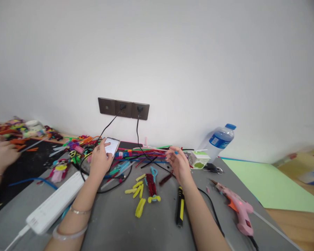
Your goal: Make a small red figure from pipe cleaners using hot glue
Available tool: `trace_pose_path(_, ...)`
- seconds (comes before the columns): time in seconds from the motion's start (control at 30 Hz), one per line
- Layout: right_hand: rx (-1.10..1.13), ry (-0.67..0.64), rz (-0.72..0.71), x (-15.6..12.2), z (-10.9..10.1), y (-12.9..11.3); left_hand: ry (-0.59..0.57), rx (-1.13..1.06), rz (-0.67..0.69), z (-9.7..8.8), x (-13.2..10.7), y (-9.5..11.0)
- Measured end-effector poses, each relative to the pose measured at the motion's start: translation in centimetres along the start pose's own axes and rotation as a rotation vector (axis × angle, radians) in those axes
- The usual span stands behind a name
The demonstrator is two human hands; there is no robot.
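Note:
My left hand rests over a smartphone with a lit white screen, its index finger touching the glass and the thumb apart from it. The palm hides the phone's lower part. Beside the white box, my right hand hovers with fingers loosely bent and apart, nothing visible in them. Between my arms lie a dark red pipe-cleaner figure with blue and yellow ends and several yellow fuzzy pieces. A black and yellow utility knife is left of my right forearm.
A pink glue gun lies at right, near a water bottle and a small white-green box. Pipe cleaners line the wall. A white power strip and black cables cross the left. Another person's hand is far left.

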State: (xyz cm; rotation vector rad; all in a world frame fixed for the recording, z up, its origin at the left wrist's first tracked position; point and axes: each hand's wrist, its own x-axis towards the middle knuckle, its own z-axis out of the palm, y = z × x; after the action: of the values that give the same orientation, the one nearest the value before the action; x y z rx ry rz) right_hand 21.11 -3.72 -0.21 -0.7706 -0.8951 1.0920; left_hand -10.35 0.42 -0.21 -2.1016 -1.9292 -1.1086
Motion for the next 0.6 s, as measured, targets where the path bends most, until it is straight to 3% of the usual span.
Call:
trace_pose_path(0.17,-0.01,-0.002,-0.005,-0.1,0.1,0.0,-0.005,-0.026,0.039,0.0,-0.5,-0.1)
trace_pose_path(0.6,-0.017,-0.009,-0.008,-0.2,0.0,0.1,0.0,0.107,-0.086,-0.9,-1.0,0.5)
